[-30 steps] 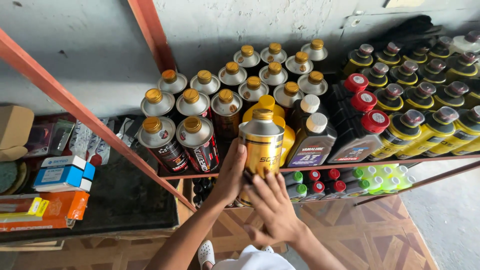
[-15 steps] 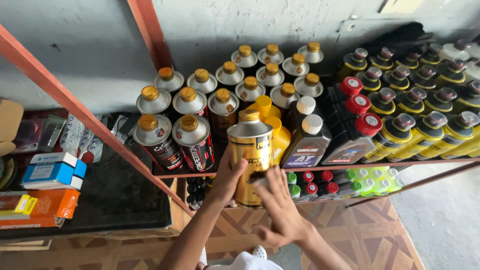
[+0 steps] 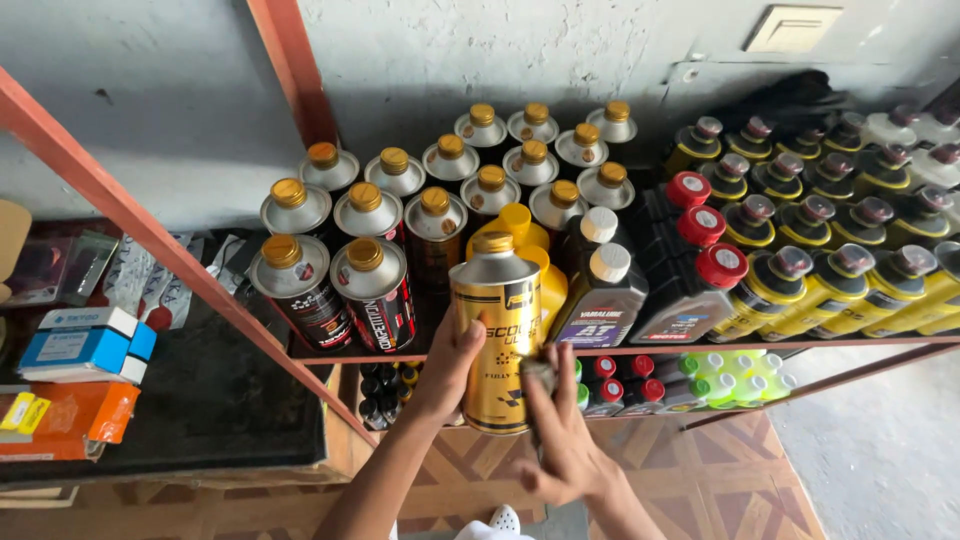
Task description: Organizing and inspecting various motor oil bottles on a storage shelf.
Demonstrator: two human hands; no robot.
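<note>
My left hand (image 3: 447,366) grips a gold metal can with a gold screw cap (image 3: 496,330), held upright just in front of the shelf edge. My right hand (image 3: 560,440) presses a small dark cloth-like thing (image 3: 537,375) against the can's lower right side. Behind the can stand rows of silver, black and red cans with gold caps (image 3: 370,280) and two yellow bottles (image 3: 532,250).
A red metal shelf frame (image 3: 180,270) runs diagonally at left. Black bottles with white and red caps (image 3: 690,270) and yellow bottles with dark caps (image 3: 850,270) fill the right. Small boxes (image 3: 85,345) lie at left. Little green and red bottles (image 3: 690,375) sit on a lower shelf.
The gold can has been pulled forward and lower from the shelf row. My right hand slid up along its right side.
</note>
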